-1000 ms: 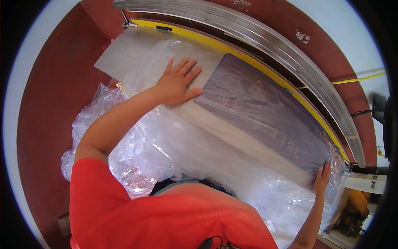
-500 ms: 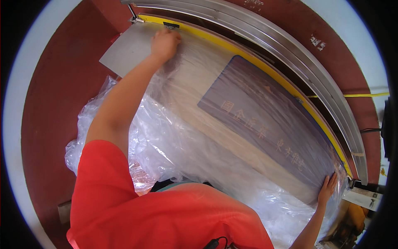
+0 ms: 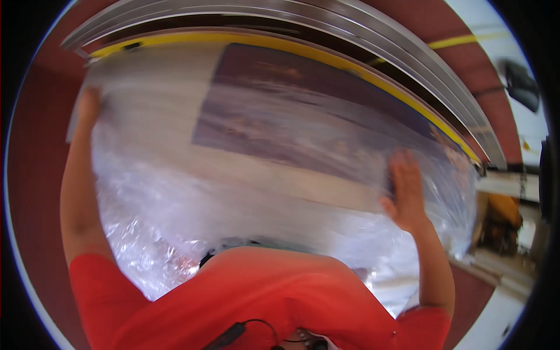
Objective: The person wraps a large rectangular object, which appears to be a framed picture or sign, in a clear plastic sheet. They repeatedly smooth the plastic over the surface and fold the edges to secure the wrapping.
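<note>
A clear plastic sheet (image 3: 169, 204) lies over a pale flat table surface (image 3: 169, 76) and bunches along its near side. Under or within it shows a dark purple rectangular panel (image 3: 256, 70) with markings smeared by motion. My right hand (image 3: 406, 189) rests palm down on the plastic near the panel's right part, its fingers stretched out. At the table's left edge, my left hand (image 3: 89, 106) is blurred beside the plastic, and its fingers are hard to make out. A yellow strip (image 3: 280, 46) runs along the far edge, with a small black piece (image 3: 133, 45) at its left.
A long silver metal bar (image 3: 315, 13) spans the far side beyond the yellow strip. Reddish-brown floor (image 3: 41, 175) surrounds the table. A yellow cable (image 3: 455, 42) and a black object (image 3: 518, 84) are at the far right. Wooden pieces (image 3: 496, 262) lie at right.
My left hand has come away from the black piece, toward the left edge and nearer to me. My right hand has moved inward from the right end. The view has turned.
</note>
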Available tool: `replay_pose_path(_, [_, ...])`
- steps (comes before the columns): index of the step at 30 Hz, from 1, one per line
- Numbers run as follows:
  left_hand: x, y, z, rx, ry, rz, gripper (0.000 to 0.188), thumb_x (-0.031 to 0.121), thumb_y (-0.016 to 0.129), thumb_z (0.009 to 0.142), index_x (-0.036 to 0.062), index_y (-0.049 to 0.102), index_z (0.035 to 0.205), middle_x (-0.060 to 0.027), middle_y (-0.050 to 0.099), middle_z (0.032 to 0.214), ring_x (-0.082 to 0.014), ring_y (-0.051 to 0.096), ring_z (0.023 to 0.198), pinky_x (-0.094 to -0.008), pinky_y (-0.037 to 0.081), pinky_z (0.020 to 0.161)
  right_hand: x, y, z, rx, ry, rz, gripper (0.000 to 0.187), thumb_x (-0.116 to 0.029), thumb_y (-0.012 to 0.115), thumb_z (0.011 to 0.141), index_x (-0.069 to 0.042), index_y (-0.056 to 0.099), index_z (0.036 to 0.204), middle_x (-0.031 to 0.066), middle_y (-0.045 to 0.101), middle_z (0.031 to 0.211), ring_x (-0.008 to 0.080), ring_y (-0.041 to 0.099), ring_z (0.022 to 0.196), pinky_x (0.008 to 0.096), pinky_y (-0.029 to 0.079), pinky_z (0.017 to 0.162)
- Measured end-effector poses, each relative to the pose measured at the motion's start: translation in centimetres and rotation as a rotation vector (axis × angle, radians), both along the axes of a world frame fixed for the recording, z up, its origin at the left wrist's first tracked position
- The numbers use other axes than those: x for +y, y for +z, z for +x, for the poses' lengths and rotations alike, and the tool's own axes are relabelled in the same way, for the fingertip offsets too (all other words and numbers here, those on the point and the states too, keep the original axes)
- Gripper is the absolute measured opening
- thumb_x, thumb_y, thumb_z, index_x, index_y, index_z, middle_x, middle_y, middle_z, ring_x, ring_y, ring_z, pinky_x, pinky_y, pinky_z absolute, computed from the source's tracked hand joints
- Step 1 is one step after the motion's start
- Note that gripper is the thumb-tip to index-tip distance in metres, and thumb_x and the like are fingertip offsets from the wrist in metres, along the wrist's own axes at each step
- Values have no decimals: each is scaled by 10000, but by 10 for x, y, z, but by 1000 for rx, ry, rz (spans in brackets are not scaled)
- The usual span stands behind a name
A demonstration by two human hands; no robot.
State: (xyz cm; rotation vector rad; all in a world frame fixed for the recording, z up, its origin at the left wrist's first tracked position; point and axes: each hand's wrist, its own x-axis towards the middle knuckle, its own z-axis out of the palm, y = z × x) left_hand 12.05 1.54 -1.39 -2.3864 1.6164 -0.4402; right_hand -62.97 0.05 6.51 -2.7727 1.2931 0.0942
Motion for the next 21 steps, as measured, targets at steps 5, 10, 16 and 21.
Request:
replay_pose_path(5, [15,2,-24,291,68,-365,229,247,382,850,40,469,895,-190,530,859,-369,498,841,-408,392,669,-31,-20,-116,43,-394,-174,618,-386,394,808,-35,208,1281,140,179,1337,296,129,1245,416,106,995])
replay_pose_path(10, [29,15,-44,331,139,-429,278,279,401,852,21,502,881,-173,538,833,-318,520,771,-359,402,661,-17,-5,-29,-106,-209,-227,596,-338,437,796,-30,240,1266,132,230,1321,293,168,1234,421,104,991])
replay_pose_path(16, [77,19,63,1161,56,-561,379,306,405,861,14,478,1091,-33,510,1051,-137,470,966,-256,355,826,-33,-23,-3,-231,-270,-348,290,-258,523,763,-50,545,964,99,503,1073,268,420,1058,421,242,913])
replay_pose_path(21, [115,90,-3,1837,92,-712,360,261,387,870,9,435,1124,-54,463,1115,-147,422,1031,-273,298,902,-69,-31,-4,-491,-434,-492,127,-146,573,733,-40,563,802,94,541,810,265,500,835,334,385,733])
